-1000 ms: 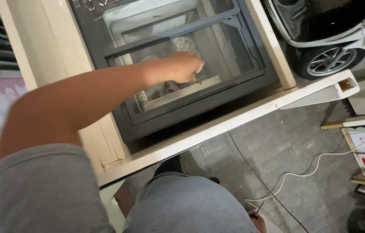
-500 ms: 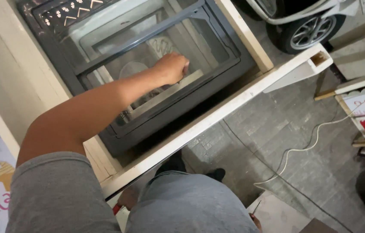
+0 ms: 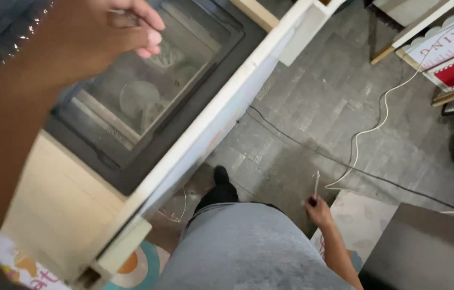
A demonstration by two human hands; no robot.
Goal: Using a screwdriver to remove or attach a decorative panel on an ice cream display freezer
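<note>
- Right hand [image 3: 319, 210] low beside the grey-clad leg — fingers closed around a thin white stick [image 3: 316, 184] with a dark grip, pointing up over the grey tile floor [image 3: 313, 107].
- White cable [image 3: 369, 129] and a black one trailing across that floor.
- Left hand [image 3: 114, 29] raised over the dark glass-lidded chest freezer [image 3: 146, 91] — fingers loosely curled, holding nothing visible, blurred.
</note>
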